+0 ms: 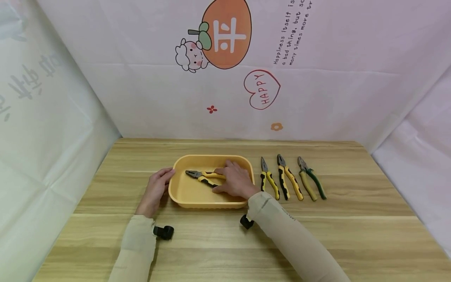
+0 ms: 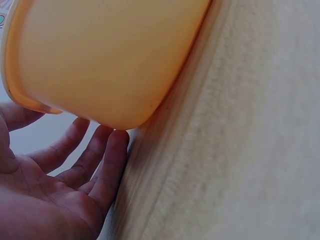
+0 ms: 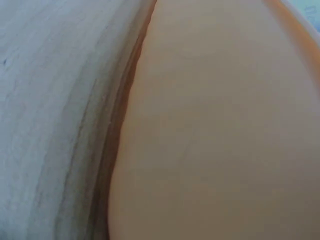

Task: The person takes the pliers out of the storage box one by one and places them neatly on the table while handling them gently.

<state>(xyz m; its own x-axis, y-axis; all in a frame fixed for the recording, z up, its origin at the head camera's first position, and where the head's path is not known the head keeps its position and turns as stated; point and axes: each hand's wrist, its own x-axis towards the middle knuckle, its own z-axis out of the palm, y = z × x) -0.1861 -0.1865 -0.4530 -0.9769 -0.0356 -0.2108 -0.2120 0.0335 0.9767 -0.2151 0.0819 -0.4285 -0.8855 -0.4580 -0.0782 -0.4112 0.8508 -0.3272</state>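
A yellow plastic basin (image 1: 197,196) stands on the table. Combination pliers with yellow and black handles (image 1: 208,181) are in it, jaws pointing left and handles spread. My right hand (image 1: 237,181) reaches over the basin's right side and grips these handles between thumb and fingers; the palm covers the handle ends. In the right wrist view only the basin's outer wall (image 3: 215,130) and the table show, not the hand. My left hand (image 1: 158,188) is at the basin's left end. Its fairly straight fingers (image 2: 116,155) touch the outer wall below the rim.
Right of the basin lie long-nose pliers (image 1: 270,180) with yellow-black handles, larger combination pliers (image 1: 289,178) with yellow-black handles, and pliers with green and tan handles (image 1: 311,181). A white printed cloth (image 1: 158,102) hangs behind the wooden table (image 1: 211,243).
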